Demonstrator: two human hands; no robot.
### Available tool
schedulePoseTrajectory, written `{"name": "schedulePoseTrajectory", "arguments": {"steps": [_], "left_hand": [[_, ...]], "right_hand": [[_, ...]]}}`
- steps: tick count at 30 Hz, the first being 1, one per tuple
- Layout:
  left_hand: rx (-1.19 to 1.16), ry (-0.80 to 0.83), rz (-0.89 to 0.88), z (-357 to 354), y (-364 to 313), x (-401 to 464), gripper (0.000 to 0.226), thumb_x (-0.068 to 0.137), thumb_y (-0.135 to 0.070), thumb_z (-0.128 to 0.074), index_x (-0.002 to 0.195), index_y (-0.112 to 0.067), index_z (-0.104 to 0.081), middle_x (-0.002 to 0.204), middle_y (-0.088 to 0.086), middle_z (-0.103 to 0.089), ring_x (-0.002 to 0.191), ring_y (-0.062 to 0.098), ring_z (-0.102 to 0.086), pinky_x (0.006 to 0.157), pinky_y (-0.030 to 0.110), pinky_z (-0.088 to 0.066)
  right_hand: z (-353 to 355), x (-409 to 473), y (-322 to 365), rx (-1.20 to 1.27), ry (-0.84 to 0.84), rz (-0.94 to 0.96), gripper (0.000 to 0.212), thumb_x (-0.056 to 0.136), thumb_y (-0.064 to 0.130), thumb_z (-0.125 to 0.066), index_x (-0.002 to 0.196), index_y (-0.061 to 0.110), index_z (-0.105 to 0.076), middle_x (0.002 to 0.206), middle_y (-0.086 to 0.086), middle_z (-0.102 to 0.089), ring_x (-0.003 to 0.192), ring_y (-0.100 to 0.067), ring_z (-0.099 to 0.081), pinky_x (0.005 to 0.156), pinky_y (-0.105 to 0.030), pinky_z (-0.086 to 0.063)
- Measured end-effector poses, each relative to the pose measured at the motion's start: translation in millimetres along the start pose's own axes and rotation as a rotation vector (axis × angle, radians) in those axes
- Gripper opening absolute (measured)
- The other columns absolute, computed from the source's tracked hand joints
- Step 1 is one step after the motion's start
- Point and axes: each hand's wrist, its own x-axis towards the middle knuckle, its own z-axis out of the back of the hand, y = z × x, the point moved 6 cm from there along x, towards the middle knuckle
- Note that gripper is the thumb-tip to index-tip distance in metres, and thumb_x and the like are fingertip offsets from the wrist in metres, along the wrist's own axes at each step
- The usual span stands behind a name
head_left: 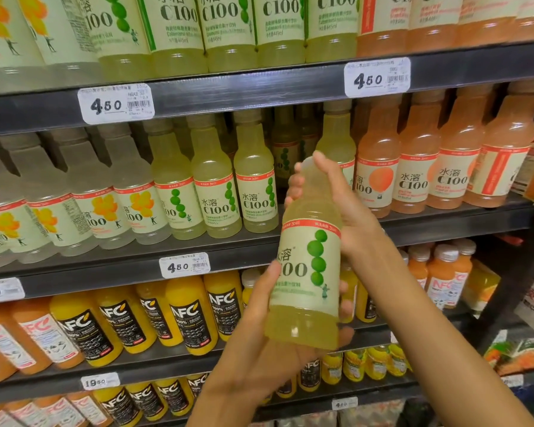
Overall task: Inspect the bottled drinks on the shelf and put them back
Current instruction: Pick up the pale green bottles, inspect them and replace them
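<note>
Pale green juice fills the bottle (305, 272) I'm holding up in front of the middle shelf (444, 224), label facing me. My left hand (259, 343) cups its base from below, fingers wrapped round the bottom; my right hand (336, 208) grips the neck and cap. Matching bottles (253, 180) stand in the row behind, beside a gap

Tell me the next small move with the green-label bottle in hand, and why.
Probably lift the bottle up and forward into the gap in the green-label row. The right hand grips its neck, the left hand cradles its base, and it stands upright, label facing out, just below that gap.
</note>
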Motion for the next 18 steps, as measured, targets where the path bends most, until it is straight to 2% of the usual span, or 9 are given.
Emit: {"name": "schedulePoseTrajectory", "arguments": {"steps": [4, 6, 9, 12, 13, 15, 18], "left_hand": [[0.071, -0.125, -0.088, 35, -17, 6, 0.054, 0.087, -0.052, -0.054, 0.117, -0.009, -0.068, 0.112, 0.015, -0.069, 0.091, 0.027, -0.068, 0.072, 0.035, -0.056], [0.133, -0.178, -0.106, 47, -22, 7, 0.051, 0.089, -0.050, -0.052, 0.117, -0.010, -0.068, 0.113, 0.015, -0.069, 0.091, 0.027, -0.069, 0.071, 0.035, -0.057], [0.359, -0.225, -0.139, 54, -27, 8, 0.055, 0.086, -0.055, -0.049, 0.121, -0.016, -0.066, 0.120, 0.013, -0.067, 0.098, 0.026, -0.068, 0.077, 0.034, -0.057], [0.770, -0.336, -0.222, 52, -36, 10, 0.059, 0.075, -0.068, -0.058, 0.119, -0.028, -0.065, 0.115, 0.002, -0.070, 0.104, 0.018, -0.068, 0.077, 0.025, -0.055], [0.873, -0.339, -0.275, 47, -40, 12, 0.059, 0.075, -0.066, -0.062, 0.121, -0.029, -0.060, 0.114, -0.003, -0.071, 0.104, 0.015, -0.068, 0.076, 0.021, -0.055], [0.982, -0.301, -0.377, 37, -47, 19, 0.061, 0.072, -0.058, -0.069, 0.123, -0.029, -0.051, 0.113, -0.009, -0.071, 0.105, 0.012, -0.067, 0.078, 0.018, -0.053], [1.007, -0.288, -0.470, 29, -55, 34, 0.083, 0.057, -0.067, -0.074, 0.125, -0.027, -0.047, 0.115, -0.007, -0.070, 0.107, 0.011, -0.065, 0.082, 0.019, -0.052]], "right_hand": [[8, -4, 18, -0.176, 0.045, 0.237, 0.020, 0.091, 0.034, -0.056, 0.098, 0.017, -0.050, 0.070, 0.001, -0.061, 0.064, -0.012, -0.062, 0.068, -0.030, -0.056], [13, -6, 19, -0.246, 0.048, 0.266, 0.020, 0.090, 0.033, -0.054, 0.100, 0.016, -0.050, 0.073, 0.001, -0.063, 0.069, -0.013, -0.064, 0.071, -0.031, -0.056], [12, -8, 20, -0.275, 0.082, 0.269, 0.019, 0.089, 0.029, -0.052, 0.101, 0.015, -0.048, 0.073, 0.001, -0.062, 0.066, -0.013, -0.062, 0.066, -0.029, -0.055], [3, -11, 27, -0.401, 0.088, 0.330, 0.020, 0.088, 0.025, -0.051, 0.103, 0.014, -0.047, 0.072, 0.000, -0.061, 0.063, -0.013, -0.059, 0.058, -0.027, -0.052], [-1, -12, 30, -0.463, 0.092, 0.358, 0.019, 0.088, 0.024, -0.051, 0.103, 0.014, -0.047, 0.072, 0.001, -0.061, 0.063, -0.013, -0.059, 0.056, -0.027, -0.051], [-11, -13, 38, -0.575, 0.117, 0.431, 0.016, 0.090, 0.022, -0.050, 0.103, 0.014, -0.047, 0.075, 0.001, -0.062, 0.065, -0.015, -0.061, 0.058, -0.026, -0.051], [-27, -11, 53, -0.776, 0.125, 0.547, 0.016, 0.092, 0.021, -0.049, 0.106, 0.014, -0.044, 0.084, -0.001, -0.064, 0.074, -0.018, -0.066, 0.069, -0.028, -0.054]]}}
